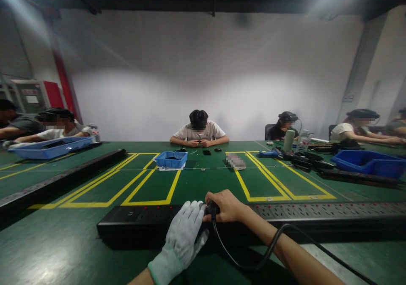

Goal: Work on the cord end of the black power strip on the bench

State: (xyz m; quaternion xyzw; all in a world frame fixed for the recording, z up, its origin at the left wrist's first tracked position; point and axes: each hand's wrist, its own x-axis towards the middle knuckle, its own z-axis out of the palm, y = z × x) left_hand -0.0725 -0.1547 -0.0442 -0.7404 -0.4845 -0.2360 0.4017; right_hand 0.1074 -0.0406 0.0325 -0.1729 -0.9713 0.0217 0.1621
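Observation:
A long black power strip (pixel 285 211) with rows of sockets and small red switches lies across the near table. My right hand (pixel 226 206), bare, is closed around a black plug (pixel 213 209) at the strip's sockets; how far the plug sits in is hidden by the fingers. From the plug a black cable (pixel 236 263) loops down, passes over my right forearm and leaves at the lower right. My left hand (pixel 187 228), in a grey-white glove with a green cuff, lies on the strip just left of the plug, its fingers stretched out and its thumb at the near side.
Yellow tape lines (pixel 146 203) mark the green table (pixel 203 187). Beyond stand a small blue bin (pixel 171 161), larger blue trays (pixel 371 166) and a bottle (pixel 303 141). Another long strip (pixel 63 175) runs along the left. A person (pixel 199 128) sits opposite; others work at both sides.

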